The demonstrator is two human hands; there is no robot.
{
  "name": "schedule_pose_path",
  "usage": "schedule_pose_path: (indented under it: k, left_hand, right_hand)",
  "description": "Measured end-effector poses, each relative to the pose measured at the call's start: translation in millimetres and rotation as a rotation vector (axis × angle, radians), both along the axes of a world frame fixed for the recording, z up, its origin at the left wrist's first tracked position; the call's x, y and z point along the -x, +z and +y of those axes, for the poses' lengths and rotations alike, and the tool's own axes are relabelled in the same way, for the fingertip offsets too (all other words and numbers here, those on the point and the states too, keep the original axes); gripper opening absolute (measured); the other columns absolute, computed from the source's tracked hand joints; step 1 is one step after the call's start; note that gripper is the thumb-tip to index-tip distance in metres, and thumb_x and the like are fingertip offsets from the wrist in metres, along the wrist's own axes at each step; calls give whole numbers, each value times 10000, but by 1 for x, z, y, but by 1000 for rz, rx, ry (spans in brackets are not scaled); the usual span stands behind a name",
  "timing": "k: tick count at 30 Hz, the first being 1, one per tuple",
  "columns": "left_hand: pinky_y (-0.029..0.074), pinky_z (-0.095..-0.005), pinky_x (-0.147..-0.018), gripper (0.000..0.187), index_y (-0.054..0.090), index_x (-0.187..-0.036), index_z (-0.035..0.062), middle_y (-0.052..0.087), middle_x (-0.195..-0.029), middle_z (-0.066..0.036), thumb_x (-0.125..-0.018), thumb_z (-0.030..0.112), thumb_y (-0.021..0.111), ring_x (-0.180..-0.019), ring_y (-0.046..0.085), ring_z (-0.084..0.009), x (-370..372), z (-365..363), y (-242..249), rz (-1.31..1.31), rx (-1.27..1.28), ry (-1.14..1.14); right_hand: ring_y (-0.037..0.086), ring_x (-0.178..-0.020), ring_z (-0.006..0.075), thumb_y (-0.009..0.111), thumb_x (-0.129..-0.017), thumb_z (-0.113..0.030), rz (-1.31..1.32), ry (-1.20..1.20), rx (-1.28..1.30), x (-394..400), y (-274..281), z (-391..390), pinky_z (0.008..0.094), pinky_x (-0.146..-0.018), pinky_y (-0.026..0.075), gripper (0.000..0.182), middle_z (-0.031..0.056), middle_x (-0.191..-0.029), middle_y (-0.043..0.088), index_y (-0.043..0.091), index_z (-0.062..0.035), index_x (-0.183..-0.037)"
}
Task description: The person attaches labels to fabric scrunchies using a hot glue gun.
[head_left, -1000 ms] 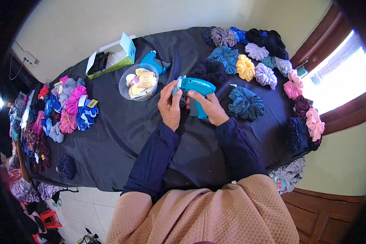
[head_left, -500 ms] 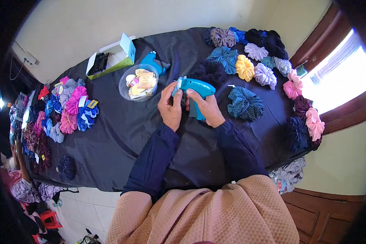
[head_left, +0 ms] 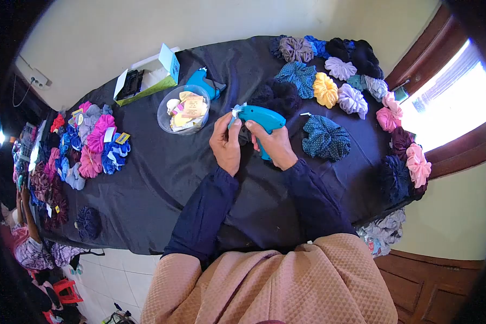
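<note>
A teal tagging gun point(head_left: 263, 115) is held over the black-covered table, its nose turned to the left. My right hand point(head_left: 278, 146) is wrapped around its handle. At the nose, my left hand point(head_left: 225, 148) has thumb and fingers closed on the front end, beside a small whitish piece point(head_left: 236, 110) too small to make out. Just beyond the gun lies a fluffy black scrunchie point(head_left: 278, 96). To the right of my right hand rests a dark teal dotted scrunchie point(head_left: 326, 139) with a small white bit at its upper edge.
A clear tub point(head_left: 164, 124) of paper tags stands left of my hands, with a second tagging gun point(head_left: 203, 81) and an open box point(head_left: 170, 67) behind. Tagged scrunchies point(head_left: 100, 132) pile at left, others point(head_left: 352, 100) at right. Another person's arm point(head_left: 29, 218) reaches in far left.
The tagging gun has tilted slightly in my hands and its lower handle shows less. More of the whitish piece shows at the nose. Both hands stay nearly in place.
</note>
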State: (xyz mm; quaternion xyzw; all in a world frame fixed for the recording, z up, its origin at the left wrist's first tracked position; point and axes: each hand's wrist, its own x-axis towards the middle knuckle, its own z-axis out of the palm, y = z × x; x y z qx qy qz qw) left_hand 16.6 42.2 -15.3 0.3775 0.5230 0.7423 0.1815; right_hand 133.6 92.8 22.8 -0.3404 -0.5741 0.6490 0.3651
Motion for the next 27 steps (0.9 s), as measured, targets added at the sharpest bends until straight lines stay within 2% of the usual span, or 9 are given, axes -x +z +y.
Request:
schedule_pose_path:
  k: [7,9,15,27]
  left_hand:
    - [452,-283,-896,236,642,-1128,-33,633,-1116,-100,-929,71,571,-1005,593,-166,1,0,-2,-67,7,-22]
    - [455,-280,-887,236,642,-1129,-32,639,-1102,-92,-933,74,563,-987,596,-157,1,-1,1,-98,19,-23]
    - [456,-260,-852,244,648,-1134,-25,667,-1043,-71,-943,103,566,-946,594,-125,2,3,0,-106,-7,9]
    - [444,-220,-764,229,664,-1073,-29,655,-945,-16,-964,134,545,-846,555,-66,4,3,5,-114,68,12]
  right_hand:
    - [558,-529,80,654,-908,-198,134,41,1,1,-3,3,238,-477,440,182,10,-642,602,673,-30,-976]
    - [587,-567,100,654,-909,-204,211,62,117,-2,1,3,248,-518,480,188,28,-693,624,656,-25,-968]
    - [613,-594,127,663,-906,-220,188,79,206,-6,4,5,268,-545,510,200,35,-727,631,638,-30,-963]
    - [622,-598,136,679,-898,-236,194,117,198,-7,4,8,275,-548,515,219,49,-730,637,627,-29,-950]
